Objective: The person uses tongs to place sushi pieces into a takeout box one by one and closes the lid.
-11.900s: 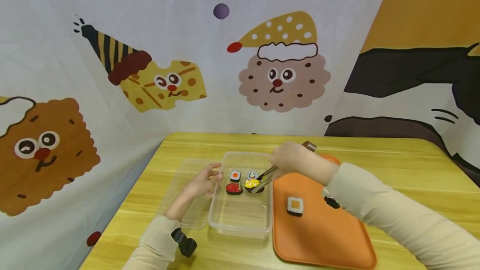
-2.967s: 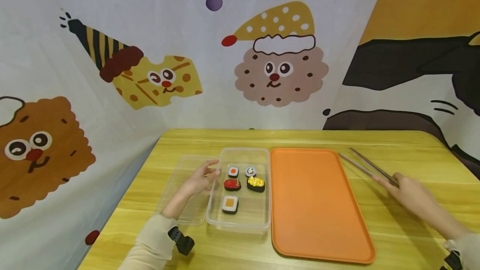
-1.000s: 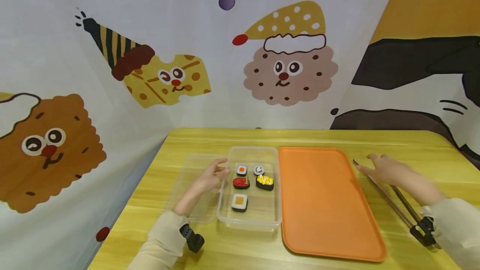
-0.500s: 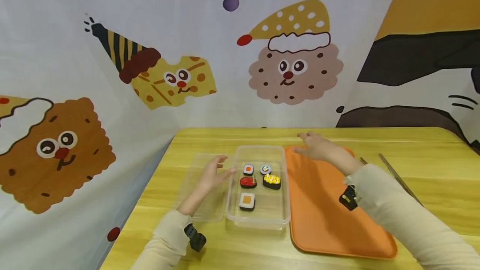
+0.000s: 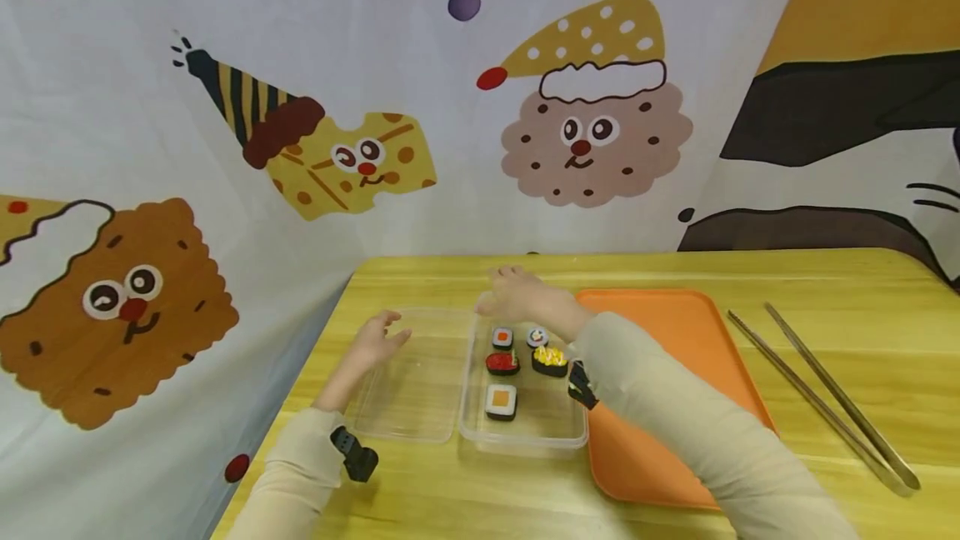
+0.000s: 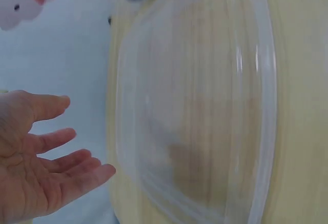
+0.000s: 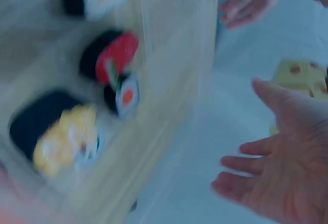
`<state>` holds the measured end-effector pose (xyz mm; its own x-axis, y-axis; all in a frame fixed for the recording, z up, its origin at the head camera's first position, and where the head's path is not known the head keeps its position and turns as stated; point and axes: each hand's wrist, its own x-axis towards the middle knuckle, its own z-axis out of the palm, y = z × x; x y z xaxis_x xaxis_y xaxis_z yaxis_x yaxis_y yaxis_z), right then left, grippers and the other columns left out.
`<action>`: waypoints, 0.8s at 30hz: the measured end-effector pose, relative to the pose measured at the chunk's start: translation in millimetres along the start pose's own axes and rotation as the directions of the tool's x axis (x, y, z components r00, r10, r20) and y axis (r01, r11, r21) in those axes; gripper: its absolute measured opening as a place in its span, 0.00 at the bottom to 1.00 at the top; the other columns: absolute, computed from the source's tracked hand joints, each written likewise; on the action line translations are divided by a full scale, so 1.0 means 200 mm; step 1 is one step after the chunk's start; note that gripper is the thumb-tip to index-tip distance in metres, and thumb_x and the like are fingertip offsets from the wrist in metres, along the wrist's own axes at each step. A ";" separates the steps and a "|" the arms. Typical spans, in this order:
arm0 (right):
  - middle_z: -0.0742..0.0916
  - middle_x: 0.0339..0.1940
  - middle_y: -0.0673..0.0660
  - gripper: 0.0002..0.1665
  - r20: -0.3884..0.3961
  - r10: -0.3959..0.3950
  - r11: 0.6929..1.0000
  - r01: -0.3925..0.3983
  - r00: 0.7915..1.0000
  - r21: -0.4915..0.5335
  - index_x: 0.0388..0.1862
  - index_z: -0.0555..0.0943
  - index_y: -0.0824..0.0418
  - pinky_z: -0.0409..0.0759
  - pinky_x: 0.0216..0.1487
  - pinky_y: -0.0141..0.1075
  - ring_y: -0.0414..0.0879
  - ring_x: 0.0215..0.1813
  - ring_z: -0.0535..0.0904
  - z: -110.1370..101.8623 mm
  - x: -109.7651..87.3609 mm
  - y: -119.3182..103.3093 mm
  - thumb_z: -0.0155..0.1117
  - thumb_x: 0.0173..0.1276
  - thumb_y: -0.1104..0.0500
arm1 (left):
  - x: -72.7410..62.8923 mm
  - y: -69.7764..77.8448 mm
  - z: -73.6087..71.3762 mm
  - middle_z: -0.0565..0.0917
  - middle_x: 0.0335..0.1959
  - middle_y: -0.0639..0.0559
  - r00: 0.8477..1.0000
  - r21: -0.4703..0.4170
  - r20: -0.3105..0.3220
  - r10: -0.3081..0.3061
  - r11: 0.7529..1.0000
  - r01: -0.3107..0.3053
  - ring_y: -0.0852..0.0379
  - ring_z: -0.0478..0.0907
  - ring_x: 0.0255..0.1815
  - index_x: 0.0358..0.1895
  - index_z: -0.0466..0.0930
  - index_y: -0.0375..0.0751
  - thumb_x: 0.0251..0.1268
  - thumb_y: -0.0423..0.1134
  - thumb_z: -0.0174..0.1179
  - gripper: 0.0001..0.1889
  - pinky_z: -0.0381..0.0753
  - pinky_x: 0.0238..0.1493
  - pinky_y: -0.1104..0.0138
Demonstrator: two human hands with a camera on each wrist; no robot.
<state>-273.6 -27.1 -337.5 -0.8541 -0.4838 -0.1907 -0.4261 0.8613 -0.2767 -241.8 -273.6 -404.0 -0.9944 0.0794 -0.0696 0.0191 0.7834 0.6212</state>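
Observation:
My left hand [image 5: 371,344] hovers over the left part of the clear lid [image 5: 408,394], fingers spread and holding nothing. My right hand [image 5: 528,300], also holding nothing, is above the far end of the clear plastic container [image 5: 525,442]. Inside the container lie a corn-topped sushi [image 5: 550,361], a red-topped sushi [image 5: 502,362], a square roll with an orange centre [image 5: 501,401] and two smaller rolls at the back. In the right wrist view, the fingers [image 7: 246,165] are extended and apart from the container. The left wrist view has the left fingers [image 6: 77,160] loosely bent beside the lid.
An orange tray [image 5: 675,432] lies against the container's right side, partly under the right forearm. Metal tongs [image 5: 825,398] rest on the wooden table [image 5: 465,507] farther right. A cartoon-printed cloth [image 5: 465,107] hangs behind the table.
The square orange-centred roll went from tray to container. My right hand let go of the tongs at right, then swung left over the container. My left hand left the container's edge, moving left.

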 end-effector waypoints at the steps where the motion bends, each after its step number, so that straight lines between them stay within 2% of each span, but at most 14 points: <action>1: 0.58 0.72 0.66 0.45 0.006 -0.026 1.000 0.026 1.000 0.005 0.71 0.50 0.68 0.51 0.73 0.49 0.59 0.73 0.51 0.01 0.02 -0.04 0.46 0.69 0.39 | 0.00 -0.02 -0.01 0.64 0.61 0.25 1.000 0.011 0.010 -0.021 1.000 0.020 0.30 0.62 0.61 0.62 0.60 0.25 0.68 0.38 0.50 0.25 0.69 0.58 0.45; 4: 0.59 0.72 0.65 0.42 0.038 -0.098 0.993 0.095 0.994 0.068 0.68 0.57 0.70 0.55 0.72 0.47 0.57 0.73 0.54 0.05 0.05 -0.16 0.47 0.69 0.39 | 0.00 -0.07 -0.04 0.64 0.61 0.24 0.995 0.027 0.045 -0.086 0.996 0.085 0.30 0.62 0.62 0.61 0.60 0.24 0.69 0.39 0.48 0.25 0.69 0.58 0.45; 7: 0.65 0.69 0.66 0.41 0.073 -0.135 0.973 0.118 0.988 0.198 0.65 0.62 0.72 0.62 0.69 0.45 0.57 0.70 0.61 0.09 0.08 -0.25 0.49 0.68 0.40 | -0.01 -0.10 -0.05 0.62 0.61 0.23 0.986 0.039 0.081 -0.147 0.989 0.145 0.30 0.61 0.62 0.62 0.58 0.23 0.69 0.41 0.47 0.26 0.68 0.58 0.45; 9: 0.68 0.67 0.66 0.40 0.090 -0.117 0.960 0.090 0.989 0.264 0.63 0.64 0.72 0.64 0.68 0.44 0.57 0.68 0.64 0.11 0.10 -0.30 0.50 0.67 0.40 | -0.01 -0.10 -0.06 0.61 0.62 0.22 0.979 0.050 0.098 -0.178 0.983 0.174 0.29 0.60 0.62 0.62 0.57 0.22 0.69 0.42 0.47 0.27 0.67 0.59 0.44; 12: 0.68 0.67 0.66 0.43 0.132 -0.025 0.917 -0.030 0.991 0.397 0.66 0.60 0.71 0.63 0.68 0.47 0.58 0.68 0.63 0.14 0.11 -0.35 0.51 0.66 0.40 | -0.01 -0.11 -0.07 0.60 0.62 0.21 0.974 0.079 0.107 -0.198 0.979 0.190 0.29 0.59 0.63 0.63 0.55 0.20 0.69 0.42 0.46 0.29 0.66 0.59 0.44; 13: 0.67 0.68 0.66 0.44 0.145 0.009 0.892 -0.073 0.989 0.446 0.67 0.60 0.71 0.63 0.68 0.48 0.59 0.68 0.63 0.15 0.11 -0.36 0.51 0.65 0.39 | -0.01 -0.11 -0.07 0.60 0.62 0.21 0.972 0.089 0.110 -0.206 0.976 0.197 0.29 0.59 0.63 0.63 0.54 0.19 0.69 0.42 0.46 0.30 0.66 0.59 0.44; 14: 0.65 0.69 0.66 0.44 0.157 0.046 0.852 -0.121 0.987 0.510 0.67 0.59 0.70 0.60 0.69 0.50 0.60 0.70 0.60 0.17 0.11 -0.37 0.51 0.65 0.39 | -0.01 -0.11 -0.08 0.60 0.62 0.21 0.970 0.095 0.115 -0.214 0.974 0.204 0.28 0.60 0.62 0.63 0.53 0.18 0.69 0.42 0.45 0.30 0.67 0.59 0.44; 17: 0.66 0.69 0.65 0.39 0.196 0.122 0.662 -0.227 0.973 0.714 0.66 0.63 0.67 0.58 0.68 0.56 0.62 0.70 0.59 0.21 0.09 -0.40 0.53 0.65 0.42 | 0.00 -0.12 -0.08 0.62 0.61 0.22 0.960 0.104 0.136 -0.244 0.967 0.231 0.32 0.69 0.53 0.64 0.52 0.18 0.69 0.43 0.44 0.31 0.73 0.52 0.48; 20: 0.68 0.67 0.65 0.31 0.190 0.127 0.507 -0.229 0.973 0.831 0.62 0.69 0.64 0.58 0.67 0.58 0.63 0.69 0.60 0.25 0.07 -0.40 0.51 0.67 0.46 | -0.01 -0.13 -0.08 0.62 0.62 0.23 0.944 0.089 0.180 -0.275 0.961 0.263 0.35 0.71 0.51 0.65 0.50 0.18 0.71 0.44 0.43 0.32 0.77 0.47 0.51; 21: 0.67 0.68 0.65 0.30 0.194 0.127 0.465 -0.231 0.973 0.855 0.62 0.70 0.64 0.58 0.67 0.58 0.63 0.69 0.60 0.27 0.06 -0.39 0.51 0.68 0.47 | 0.00 -0.13 -0.08 0.61 0.62 0.23 0.939 0.077 0.195 -0.282 0.959 0.272 0.35 0.71 0.51 0.65 0.50 0.18 0.71 0.44 0.42 0.32 0.78 0.45 0.51; 22: 0.65 0.69 0.66 0.29 0.190 0.129 0.440 -0.228 0.973 0.869 0.62 0.70 0.64 0.58 0.67 0.58 0.63 0.69 0.59 0.28 0.06 -0.39 0.51 0.68 0.47 | 0.00 -0.13 -0.08 0.60 0.63 0.23 0.934 0.061 0.209 -0.290 0.957 0.284 0.34 0.71 0.52 0.65 0.49 0.18 0.71 0.45 0.42 0.32 0.79 0.45 0.51; 23: 0.62 0.70 0.66 0.30 0.196 0.136 0.423 -0.236 0.971 0.875 0.62 0.69 0.64 0.57 0.68 0.58 0.64 0.69 0.59 0.29 0.05 -0.38 0.51 0.68 0.47 | 0.00 -0.12 -0.08 0.58 0.64 0.23 0.930 0.048 0.222 -0.292 0.956 0.289 0.32 0.65 0.59 0.65 0.49 0.17 0.71 0.44 0.41 0.32 0.79 0.47 0.50; 24: 0.61 0.71 0.66 0.29 0.200 0.129 0.414 -0.236 0.971 0.879 0.63 0.69 0.63 0.56 0.68 0.58 0.65 0.69 0.58 0.30 0.04 -0.38 0.50 0.68 0.47 | 0.00 -0.12 -0.08 0.57 0.64 0.23 0.926 0.032 0.232 -0.297 0.954 0.298 0.31 0.64 0.60 0.65 0.48 0.17 0.71 0.44 0.41 0.32 0.79 0.46 0.50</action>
<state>-229.8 -105.1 -374.7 -0.8248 -0.3900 -0.4093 0.2870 0.3349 -0.8975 -243.6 -301.6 -405.7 -0.9027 -0.0157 -0.4299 -0.2744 0.7908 0.5472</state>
